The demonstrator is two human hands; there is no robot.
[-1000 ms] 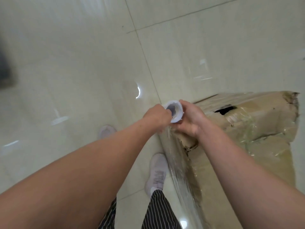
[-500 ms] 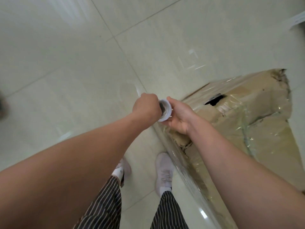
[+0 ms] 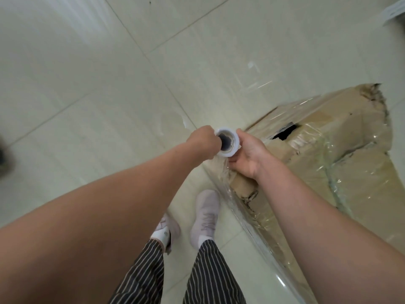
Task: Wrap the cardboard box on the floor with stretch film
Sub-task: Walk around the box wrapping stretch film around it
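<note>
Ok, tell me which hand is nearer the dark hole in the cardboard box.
Right. The right hand sits just beside the hole in the cardboard box, on that side of the stretch film roll. The left hand grips the roll's far side.

Cardboard box (image 3: 328, 163) cut off by the right and bottom edges; far sides unseen. Stretch film roll (image 3: 228, 142) seen end-on, only its top ring and hollow core showing, the length below hidden behind both hands. Left hand (image 3: 202, 142) fingers curled out of sight behind the roll. Right hand (image 3: 247, 154) covering the box's near corner. Dark blurred shape (image 3: 3, 154) at the left edge, unidentifiable. Pale object (image 3: 394, 10) clipped at the top right corner, unidentifiable.
</note>
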